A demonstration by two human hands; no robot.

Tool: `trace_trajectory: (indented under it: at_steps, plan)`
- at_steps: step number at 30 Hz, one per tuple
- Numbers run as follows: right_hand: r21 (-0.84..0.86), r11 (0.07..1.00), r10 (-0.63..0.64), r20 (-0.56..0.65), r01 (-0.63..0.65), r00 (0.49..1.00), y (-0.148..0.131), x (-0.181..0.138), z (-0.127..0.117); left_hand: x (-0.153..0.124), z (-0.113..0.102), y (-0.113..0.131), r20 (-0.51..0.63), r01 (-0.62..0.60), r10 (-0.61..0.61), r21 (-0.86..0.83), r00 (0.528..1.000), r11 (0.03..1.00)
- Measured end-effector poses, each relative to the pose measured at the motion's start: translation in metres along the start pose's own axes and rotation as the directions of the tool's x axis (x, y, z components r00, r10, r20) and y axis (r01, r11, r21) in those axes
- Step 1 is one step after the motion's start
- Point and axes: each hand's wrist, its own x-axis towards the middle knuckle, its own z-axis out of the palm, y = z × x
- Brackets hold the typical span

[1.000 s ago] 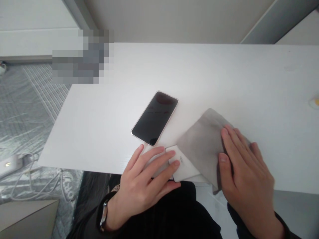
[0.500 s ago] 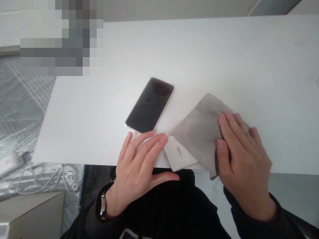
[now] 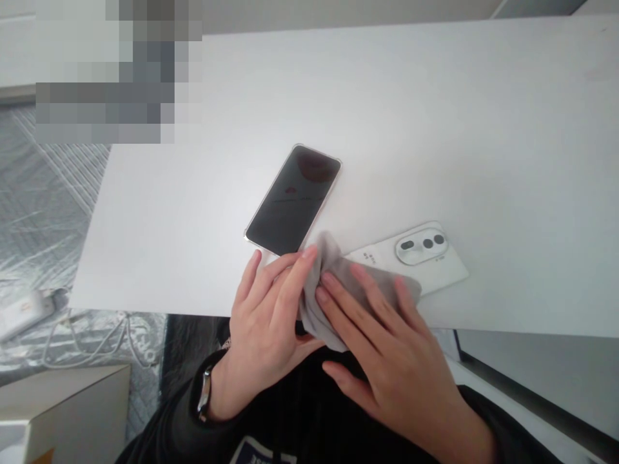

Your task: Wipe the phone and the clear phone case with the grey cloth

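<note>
A white phone (image 3: 420,256) lies face down on the white table (image 3: 387,116), its camera block showing at the right end. A grey cloth (image 3: 333,283) covers its left end. My right hand (image 3: 382,348) lies flat on the cloth with fingers stretched out, pressing it onto the phone. My left hand (image 3: 264,319) rests beside it at the table's near edge, its fingers spread, with their tips on the cloth's left border. A second phone (image 3: 294,200), dark screen up in a clear case, lies just beyond my left hand.
The table's near edge runs under my hands. Left of the table, a white power strip (image 3: 22,312) with cables lies on a grey patterned surface. A cardboard box (image 3: 62,406) stands at the lower left. A wristwatch sits on my left wrist.
My right hand has slid the cloth leftwards along the white phone, uncovering its camera end. The cloth is now bunched against my left hand, which stayed about where it was.
</note>
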Motion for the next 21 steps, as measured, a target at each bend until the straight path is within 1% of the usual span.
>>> trace_trajectory:
  at_steps: [2,4,6,8,10,12,14,17,19,21]
  plan:
    - [0.001,0.998,-0.059,0.039,0.059,0.998,0.006,-0.011,-0.002,0.001,-0.002,0.001,0.015,0.007,-0.007,-0.006,1.0,1.0]
    - [-0.027,0.998,-0.055,0.032,0.056,0.998,0.02,-0.025,-0.006,0.002,-0.003,0.003,0.03,0.031,-0.03,-0.024,0.999,0.999]
    - [-0.094,0.995,0.015,-0.042,-0.019,0.999,0.039,-0.038,-0.012,0.004,-0.003,0.005,0.042,0.056,-0.054,-0.037,0.998,0.998]
    - [-0.169,0.975,0.124,-0.12,-0.144,0.985,0.058,-0.044,-0.017,0.005,-0.003,0.006,0.039,0.066,-0.064,-0.043,0.997,0.997]
    - [-0.214,0.944,0.222,-0.142,-0.249,0.965,0.068,-0.041,-0.02,0.006,-0.002,0.006,0.041,0.068,-0.066,-0.043,0.997,0.997]
    - [-0.223,0.934,0.253,-0.14,-0.279,0.957,0.067,-0.028,-0.017,0.006,-0.002,0.006,0.054,0.073,-0.07,-0.045,0.996,0.996]
    - [-0.212,0.947,0.217,-0.132,-0.242,0.967,0.052,-0.011,-0.011,0.006,-0.002,0.006,0.068,0.079,-0.076,-0.047,0.995,0.996]
    - [-0.144,0.986,0.074,-0.057,-0.082,0.996,0.02,0.01,0.001,0.005,-0.002,0.006,0.075,0.093,-0.09,-0.033,0.993,0.995]
    - [-0.105,0.994,-0.014,-0.012,0.013,1.0,0.007,0.011,0.006,0.004,-0.003,0.005,0.079,0.092,-0.092,-0.004,0.993,0.996]
    - [-0.111,0.992,-0.061,0.028,0.064,0.998,0.009,0.002,0.005,0.004,-0.004,0.005,0.088,0.076,-0.077,0.016,0.993,0.997]
